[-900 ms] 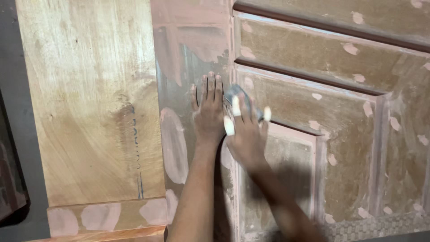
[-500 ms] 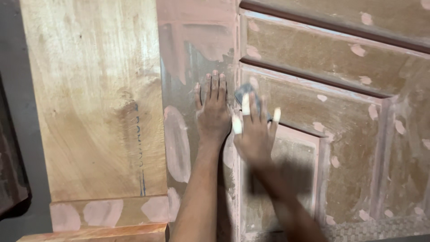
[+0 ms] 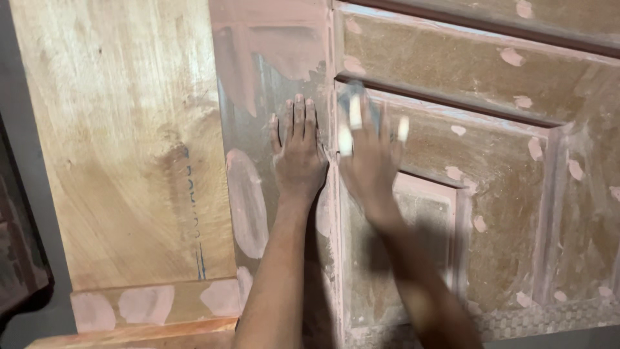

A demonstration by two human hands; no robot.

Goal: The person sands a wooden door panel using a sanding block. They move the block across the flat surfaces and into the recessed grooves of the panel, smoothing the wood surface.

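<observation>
A wooden panelled door (image 3: 491,71) fills the view, dusty and dotted with pale pink filler patches. My left hand (image 3: 298,158) lies flat on its upright stile (image 3: 265,84), fingers stretched and holding nothing. My right hand (image 3: 369,161) presses a small grey piece of sandpaper (image 3: 354,90) against the moulded edge of a raised panel, just right of my left hand. Several fingertips of my right hand are wrapped or coated in white. Most of the sandpaper is hidden under the fingers.
A broad bare wooden plank (image 3: 116,129) stands to the left of the stile, with a filler-patched strip (image 3: 148,300) below it. A dark object (image 3: 19,258) shows at the left edge. A woven-pattern strip (image 3: 549,320) runs along the door's lower right.
My right hand has slid upward along the panel edge with the sandpaper, ending level with my left fingertips. My left hand has stayed flat on the stile.
</observation>
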